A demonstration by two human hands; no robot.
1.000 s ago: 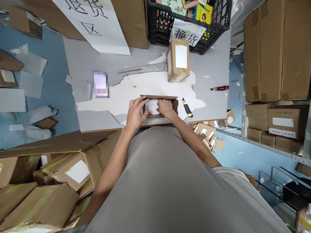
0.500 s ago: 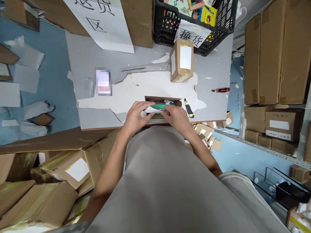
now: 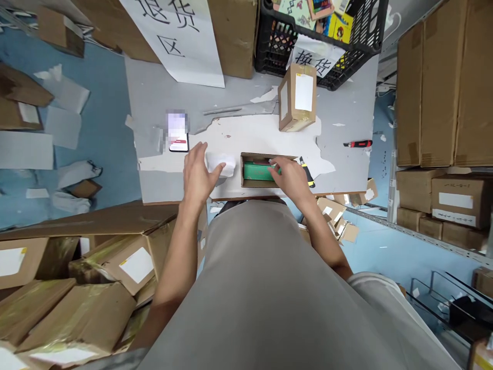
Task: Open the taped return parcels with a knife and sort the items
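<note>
Right hand (image 3: 290, 179) is over the right end of a small, open, oblong brown cardboard box (image 3: 260, 184), fingers bent; whether they grip anything cannot be told. A smooth green oblong item (image 3: 257, 172) lies inside the box. Left of the box is the left hand (image 3: 197, 176), open with fingers spread, its thumb over a creased white paper (image 3: 224, 162); contact is unclear. Just right of the box lies a yellow-and-black utility knife (image 3: 308, 174); farther right, a red-and-black utility knife (image 3: 359, 144). Beneath the box spreads a grey tabletop (image 3: 346, 172) with a ragged white patch (image 3: 254, 134). Beyond the box stand an upright brown carton (image 3: 298, 97) and a black plastic crate (image 3: 275, 46); left of it lies a phone (image 3: 177, 131). Well right of the box, brown cartons (image 3: 439, 97) stand stacked; well left, pale sheets (image 3: 63, 128) litter the blue floor (image 3: 111, 123).
</note>
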